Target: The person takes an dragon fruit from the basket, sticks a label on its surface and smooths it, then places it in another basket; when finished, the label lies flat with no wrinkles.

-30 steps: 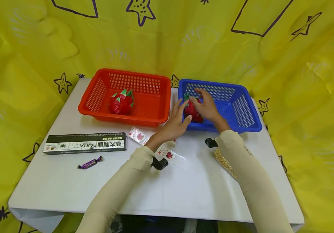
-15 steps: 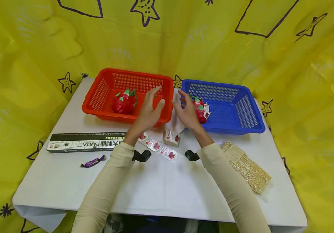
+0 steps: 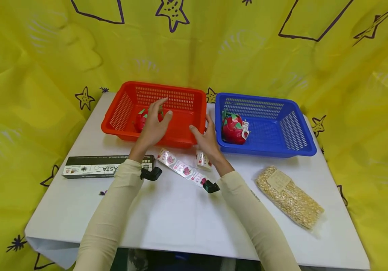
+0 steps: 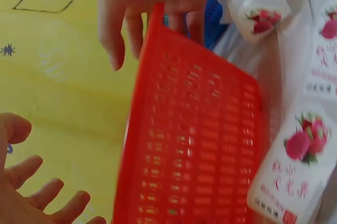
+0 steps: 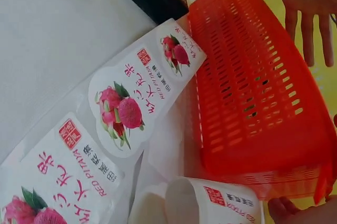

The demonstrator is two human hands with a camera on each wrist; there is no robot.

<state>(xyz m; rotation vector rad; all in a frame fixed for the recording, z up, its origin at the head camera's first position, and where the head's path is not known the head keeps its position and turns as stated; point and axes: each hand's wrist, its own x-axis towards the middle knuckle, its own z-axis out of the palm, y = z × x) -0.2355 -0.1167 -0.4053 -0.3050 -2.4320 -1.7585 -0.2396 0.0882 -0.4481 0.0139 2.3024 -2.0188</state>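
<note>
My left hand (image 3: 155,126) hovers over the red basket (image 3: 187,116) with its fingers apart. Partly hidden behind it lies a red dragon fruit (image 3: 141,119) with green tips. At the basket's near right corner is my right hand (image 3: 209,141), its thumb and fingers spread to either side of the rim; contact cannot be told. In the blue basket (image 3: 265,150) sits another dragon fruit (image 3: 232,130), with a white label (image 3: 245,130) stuck on its right side. A strip of dragon fruit stickers (image 3: 182,168) unrolls across the table from a sticker roll (image 3: 203,160).
The black-and-white pasta box (image 3: 92,166) lies to the left, partly behind my left forearm. A wrapped candy (image 3: 103,193) shows only its end beside the sleeve. On the right rests a clear bag of pale grains (image 3: 290,197). Yellow cloth (image 3: 194,49) hangs behind the white table (image 3: 180,222).
Both hands have moved left, away from the blue basket to the red one. The label on the blue basket's dragon fruit, covered by my right hand earlier, is now visible.
</note>
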